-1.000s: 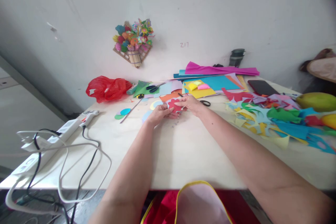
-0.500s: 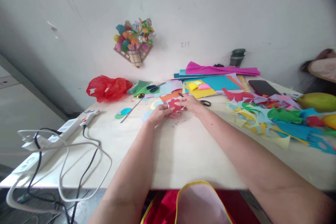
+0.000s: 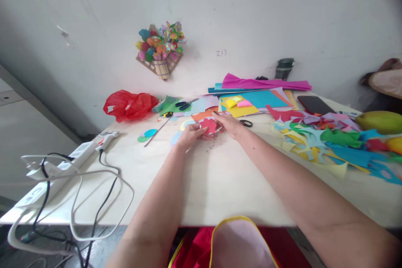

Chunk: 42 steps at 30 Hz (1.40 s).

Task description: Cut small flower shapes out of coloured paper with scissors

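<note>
A red scalloped paper flower (image 3: 207,126) is between my hands, a little above the white table (image 3: 216,184). My left hand (image 3: 191,135) pinches its left edge between thumb and fingers. At its right edge, my right hand (image 3: 226,124) grips the flower, with a small dark stick-like thing showing at the fingertips. Orange paper (image 3: 201,116) lies just behind the flower. To the left are pale round paper pieces (image 3: 175,137), partly overlapping. Black-handled scissors (image 3: 246,123) lie right beside my right hand, their blades hidden.
Coloured scraps (image 3: 314,142) and a phone (image 3: 315,104) lie right; paper sheets (image 3: 266,99) lie behind. A red bag (image 3: 128,105), more scissors (image 3: 185,104) and a power strip (image 3: 63,171) with loose cables are left. A flower decoration (image 3: 161,50) hangs on the wall.
My right fingers have shifted off the flower's upper face towards its right edge, so more of the red paper shows. My left hand has barely moved.
</note>
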Motion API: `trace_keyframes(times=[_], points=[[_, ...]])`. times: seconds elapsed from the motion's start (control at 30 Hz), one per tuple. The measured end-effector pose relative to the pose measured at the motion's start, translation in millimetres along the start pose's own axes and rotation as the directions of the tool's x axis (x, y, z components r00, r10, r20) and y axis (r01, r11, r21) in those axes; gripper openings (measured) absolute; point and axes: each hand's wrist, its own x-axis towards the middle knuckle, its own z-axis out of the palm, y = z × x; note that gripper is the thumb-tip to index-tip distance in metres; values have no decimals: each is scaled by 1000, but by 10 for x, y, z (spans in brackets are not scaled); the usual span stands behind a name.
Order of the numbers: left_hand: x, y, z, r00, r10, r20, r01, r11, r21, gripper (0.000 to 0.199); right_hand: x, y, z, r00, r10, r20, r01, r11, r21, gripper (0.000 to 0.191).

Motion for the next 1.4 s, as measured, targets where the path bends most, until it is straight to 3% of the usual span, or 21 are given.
trace_keyframes(times=[0.1, 0.3, 0.9, 1.13, 1.4], points=[[1, -4, -3, 1000, -1, 3, 1, 1000, -11, 53, 6, 1, -15, 1000, 7, 13, -7, 1000, 4, 43], [5, -10, -17, 999, 2, 35, -1, 1000, -23, 52, -29, -11, -15, 998, -1, 65, 5, 999, -51, 28], [15, -27, -38, 997, -27, 78, 31, 998, -52, 54, -77, -52, 59, 999, -31, -27, 27, 993, -119, 36], [41, -75, -61, 1000, -22, 10, 23, 989, -145, 67, -53, -32, 54, 998, -35, -57, 26, 990, -138, 33], [20, -45, -55, 1000, -1, 8, 1, 999, -54, 53, -52, -3, 59, 997, -63, -36, 57, 987, -149, 34]])
